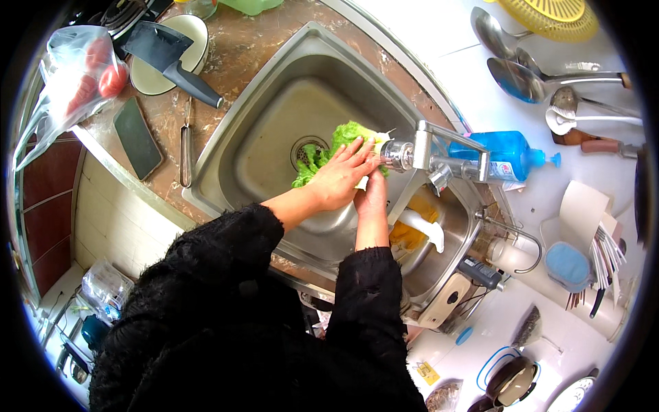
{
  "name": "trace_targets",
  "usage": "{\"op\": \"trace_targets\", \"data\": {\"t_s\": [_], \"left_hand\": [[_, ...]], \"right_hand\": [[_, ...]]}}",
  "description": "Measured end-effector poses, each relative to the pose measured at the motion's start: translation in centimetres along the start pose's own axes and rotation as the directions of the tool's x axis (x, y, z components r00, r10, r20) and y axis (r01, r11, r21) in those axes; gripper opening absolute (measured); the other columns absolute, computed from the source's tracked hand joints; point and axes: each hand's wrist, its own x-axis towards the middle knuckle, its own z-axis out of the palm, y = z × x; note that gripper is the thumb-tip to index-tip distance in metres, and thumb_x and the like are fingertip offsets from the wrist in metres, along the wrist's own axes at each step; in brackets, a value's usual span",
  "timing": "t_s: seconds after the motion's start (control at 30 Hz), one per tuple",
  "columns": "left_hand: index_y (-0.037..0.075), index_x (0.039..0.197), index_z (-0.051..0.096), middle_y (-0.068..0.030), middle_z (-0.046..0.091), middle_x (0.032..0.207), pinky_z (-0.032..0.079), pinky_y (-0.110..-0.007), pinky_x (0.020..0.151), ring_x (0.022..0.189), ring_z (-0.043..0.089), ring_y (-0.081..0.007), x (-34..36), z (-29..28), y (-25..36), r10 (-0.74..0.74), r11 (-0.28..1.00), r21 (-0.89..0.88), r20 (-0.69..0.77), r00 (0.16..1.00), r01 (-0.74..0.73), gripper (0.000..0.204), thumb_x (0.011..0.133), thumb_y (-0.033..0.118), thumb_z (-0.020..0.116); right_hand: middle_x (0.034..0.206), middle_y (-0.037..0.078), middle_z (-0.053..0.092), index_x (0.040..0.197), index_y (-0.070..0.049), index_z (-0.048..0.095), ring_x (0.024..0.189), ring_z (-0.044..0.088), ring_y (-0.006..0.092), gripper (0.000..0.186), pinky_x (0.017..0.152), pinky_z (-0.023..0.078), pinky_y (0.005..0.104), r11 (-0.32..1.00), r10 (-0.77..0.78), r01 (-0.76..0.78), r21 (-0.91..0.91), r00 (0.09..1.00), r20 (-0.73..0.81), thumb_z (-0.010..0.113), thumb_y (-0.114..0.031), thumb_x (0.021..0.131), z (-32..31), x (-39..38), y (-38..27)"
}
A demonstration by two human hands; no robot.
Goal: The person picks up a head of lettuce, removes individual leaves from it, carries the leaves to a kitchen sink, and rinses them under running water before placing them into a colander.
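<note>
Green leafy lettuce [351, 130] is under the silver tap [422, 154], above the left basin of the steel sink [241, 141]. My left hand [341, 180] lies across the leaves, its fingers stretched out and slightly apart. Below it, my right hand [371, 200] holds the lettuce near its pale stem end, with the fingertips mostly hidden. Some loose green pieces lie near the drain [299, 154]. Whether water is running is hard to make out.
A cleaver [180, 65] rests on a pale bowl [190, 31] at the far left, near bagged tomatoes [112, 80]. Right of the tap stands a blue soap bottle [504, 154]. The smaller right basin [439, 257] holds a yellow cloth [410, 237]. Ladles [518, 80] lie farther right.
</note>
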Motion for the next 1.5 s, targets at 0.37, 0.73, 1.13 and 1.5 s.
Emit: {"op": "trace_targets", "data": {"t_s": [0.37, 0.73, 1.13, 1.5], "left_hand": [[0.006, 0.125, 0.047, -0.0083, 0.055, 0.108, 0.04, -0.031, 0.092, 0.104, 0.051, -0.0189, 0.2, -0.8, -5.9, -0.397, 0.59, -0.756, 0.036, 0.917, 0.285, 0.045, 0.081, 0.005, 0.048], [0.003, 0.097, 0.061, -0.0056, 0.063, 0.085, 0.045, -0.03, 0.076, 0.08, 0.056, -0.013, 3.2, -0.9, -5.5, -0.527, 0.535, -0.786, -0.025, 0.85, 0.308, 0.03, 0.089, 0.032, 0.056], [0.01, 0.1, 0.059, -0.0077, 0.062, 0.099, 0.043, -0.037, 0.084, 0.095, 0.057, -0.0264, 3.1, -2.4, -3.5, -0.586, 0.719, -0.489, -0.044, 0.809, 0.494, 0.026, 0.089, 0.033, 0.053], [0.012, 0.101, 0.059, -0.0042, 0.061, 0.099, 0.041, -0.038, 0.086, 0.093, 0.054, -0.0234, 3.1, -2.7, -2.6, -0.398, 0.887, -0.279, -0.059, 0.915, 0.368, 0.02, 0.088, 0.027, 0.057]], "right_hand": [[0.116, 0.004, 0.057, 0.123, -0.006, 0.051, 0.108, 0.053, 0.0177, 0.046, 0.091, 0.043, 0.0341, 0.96, 0.009, 0.024, -0.28, 0.993, 0.117, 0.068, -0.023, 0.084, -2.3, 1.9, 0.7], [0.122, 0.004, 0.053, 0.127, -0.005, 0.048, 0.112, 0.049, 0.0166, 0.055, 0.096, 0.037, 0.0323, 0.898, -0.001, 0.055, -0.436, 0.992, 0.124, 0.069, -0.032, 0.083, -0.9, 0.7, -0.1], [0.116, 0.002, 0.056, 0.12, -0.005, 0.054, 0.107, 0.049, 0.0124, 0.047, 0.094, 0.035, 0.0279, 0.906, -0.034, 0.078, -0.417, 0.993, 0.112, 0.07, -0.026, 0.082, -1.6, -0.5, -0.8], [0.114, 0.002, 0.057, 0.119, -0.005, 0.054, 0.106, 0.05, 0.0131, 0.045, 0.093, 0.036, 0.0279, 0.905, -0.013, 0.066, -0.421, 0.992, 0.127, 0.07, -0.025, 0.082, -1.8, -0.7, -0.8]]}}
